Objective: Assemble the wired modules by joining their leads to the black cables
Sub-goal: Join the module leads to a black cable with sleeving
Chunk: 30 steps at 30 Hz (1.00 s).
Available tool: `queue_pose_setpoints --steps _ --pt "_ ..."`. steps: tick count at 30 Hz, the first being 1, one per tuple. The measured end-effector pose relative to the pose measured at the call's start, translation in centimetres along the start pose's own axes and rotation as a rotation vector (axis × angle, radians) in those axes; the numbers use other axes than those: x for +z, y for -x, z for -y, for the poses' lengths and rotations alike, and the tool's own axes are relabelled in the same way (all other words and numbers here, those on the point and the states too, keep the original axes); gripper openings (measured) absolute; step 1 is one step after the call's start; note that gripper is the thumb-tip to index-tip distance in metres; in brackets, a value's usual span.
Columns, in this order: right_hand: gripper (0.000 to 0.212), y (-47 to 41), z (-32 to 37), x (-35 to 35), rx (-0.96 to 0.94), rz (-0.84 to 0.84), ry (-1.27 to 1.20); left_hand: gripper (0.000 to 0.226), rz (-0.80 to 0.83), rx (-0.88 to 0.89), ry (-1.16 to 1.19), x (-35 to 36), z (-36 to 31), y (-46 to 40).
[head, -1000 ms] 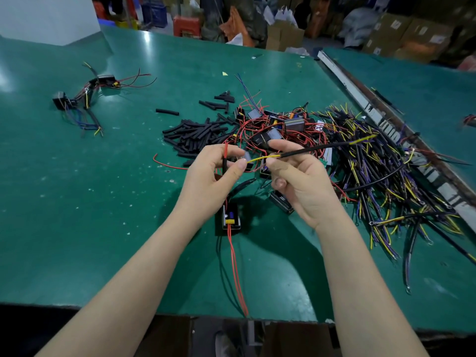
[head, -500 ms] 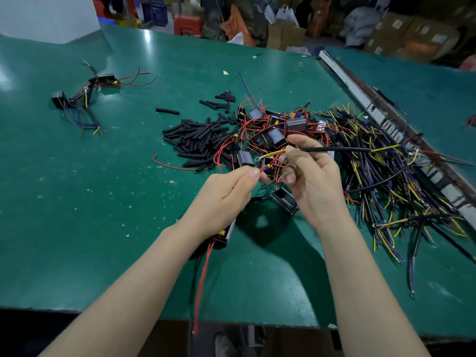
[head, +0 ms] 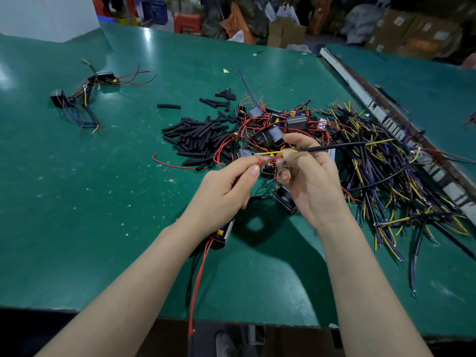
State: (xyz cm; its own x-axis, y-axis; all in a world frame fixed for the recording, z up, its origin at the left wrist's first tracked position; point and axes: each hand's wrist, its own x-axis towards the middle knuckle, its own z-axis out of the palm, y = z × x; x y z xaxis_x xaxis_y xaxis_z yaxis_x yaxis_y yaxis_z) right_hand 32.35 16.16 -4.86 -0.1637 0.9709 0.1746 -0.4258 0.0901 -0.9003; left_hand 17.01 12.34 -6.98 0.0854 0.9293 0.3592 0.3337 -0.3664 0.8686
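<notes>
Since the earlier frame, both hands have been drawn closer together, and the red lead has been brought up beside the yellow wire. Between thumb and forefinger of the left hand [head: 226, 186] the tip of the red lead [head: 262, 161] is pinched. The black cable [head: 332, 148] is pinched in the curled fingers of the right hand [head: 306, 181], its yellow wire [head: 270, 152] pointing left toward the other fingertips. The two ends appear nearly touching, though actual contact cannot be told. The joining step is judged to be just beginning. Below the left wrist the module [head: 225, 233] is seen lying on the green table [head: 103, 202], its red wires trailing off the near edge. Beyond the hands lie a pile of black sleeves [head: 198, 135], more modules [head: 278, 124] and a heap of cables [head: 381, 171].
</notes>
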Motion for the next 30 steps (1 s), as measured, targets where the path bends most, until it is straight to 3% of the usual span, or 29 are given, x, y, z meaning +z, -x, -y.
queue_pose_setpoints --steps 9,26,30 --pt "0.024 0.09 -0.34 0.15 -0.045 -0.047 0.204 0.026 0.019 -0.001 -0.014 -0.12 0.23 -0.1" --pt "0.019 0.0 -0.13 0.12 -0.072 -0.081 0.067 0.022 0.042 -0.026 0.06 -0.13 0.44 -0.14" --pt "0.018 0.13 -0.2 0.13 -0.082 -0.05 0.129 0.022 0.045 -0.025 0.042 -0.04 0.44 -0.15"
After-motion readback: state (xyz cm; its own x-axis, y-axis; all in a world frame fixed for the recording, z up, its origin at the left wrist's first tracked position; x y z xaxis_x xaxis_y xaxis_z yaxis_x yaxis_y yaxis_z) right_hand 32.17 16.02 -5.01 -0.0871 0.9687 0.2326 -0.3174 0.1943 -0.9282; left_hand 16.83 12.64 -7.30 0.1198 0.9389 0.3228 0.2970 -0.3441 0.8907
